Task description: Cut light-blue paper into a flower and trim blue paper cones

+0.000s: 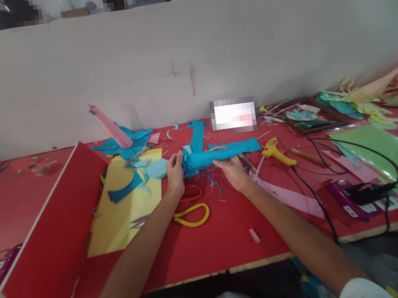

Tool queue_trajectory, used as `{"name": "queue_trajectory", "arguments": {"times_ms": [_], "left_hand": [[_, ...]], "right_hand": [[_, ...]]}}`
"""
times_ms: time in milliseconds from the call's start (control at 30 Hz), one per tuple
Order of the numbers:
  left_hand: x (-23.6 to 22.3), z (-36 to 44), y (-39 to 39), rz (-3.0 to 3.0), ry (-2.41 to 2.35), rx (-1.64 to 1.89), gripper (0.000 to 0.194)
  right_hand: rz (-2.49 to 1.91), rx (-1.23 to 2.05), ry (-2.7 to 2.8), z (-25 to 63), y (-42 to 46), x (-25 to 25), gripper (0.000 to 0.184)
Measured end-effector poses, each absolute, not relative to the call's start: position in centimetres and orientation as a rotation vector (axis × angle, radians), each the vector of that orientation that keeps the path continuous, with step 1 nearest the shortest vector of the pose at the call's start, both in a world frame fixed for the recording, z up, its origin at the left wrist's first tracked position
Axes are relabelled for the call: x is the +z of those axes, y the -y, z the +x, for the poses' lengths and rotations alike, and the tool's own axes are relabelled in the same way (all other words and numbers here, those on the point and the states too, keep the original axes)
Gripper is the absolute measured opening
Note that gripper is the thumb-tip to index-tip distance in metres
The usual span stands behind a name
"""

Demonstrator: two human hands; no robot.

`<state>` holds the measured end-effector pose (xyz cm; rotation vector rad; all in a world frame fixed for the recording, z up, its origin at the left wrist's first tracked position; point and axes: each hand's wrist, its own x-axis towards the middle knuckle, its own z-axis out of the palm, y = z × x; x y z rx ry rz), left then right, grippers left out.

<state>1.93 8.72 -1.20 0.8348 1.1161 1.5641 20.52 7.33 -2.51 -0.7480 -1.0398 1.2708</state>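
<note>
A rolled blue paper tube [204, 159] with a fringed left end lies across both of my hands, just above the red table [211, 245]. My left hand [175, 174] pinches it near the fringe. My right hand [234, 171] grips its other part from below, thumb along the paper. To the left are a pale blue paper piece [155, 169] and a dark blue curved strip [127, 190] on a yellow sheet [121, 227]. Yellow-handled scissors [193, 215] lie below my left hand, with a red handle [191, 192] behind them.
A yellow glue gun [278, 153] with a black cable lies right of my hand, near a purple power strip [354, 199]. A red upright divider [54, 231] stands left. A pink paper cone on blue petals [121, 142] stands behind. A white wall [135, 54] closes the back.
</note>
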Motion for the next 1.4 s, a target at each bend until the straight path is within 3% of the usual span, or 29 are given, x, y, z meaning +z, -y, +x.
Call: {"name": "queue_trajectory", "arguments": {"times_ms": [967, 1267, 1400], "left_hand": [[-1.6, 1.5, -8.7, 0.986, -1.164, 1.638, 0.055], [-1.1, 1.4, -8.6, 1.077, -1.179, 1.633, 0.047], [-1.3, 1.4, -8.7, 1.065, -1.194, 1.636, 0.053]], "right_hand": [[-0.723, 1.214, 0.984, 20.4, -7.1, -1.1, 0.045], [-0.703, 1.171, 0.967, 20.3, -7.2, -1.0, 0.047], [-0.738, 1.164, 0.926, 20.5, -7.4, -1.4, 0.047]]}}
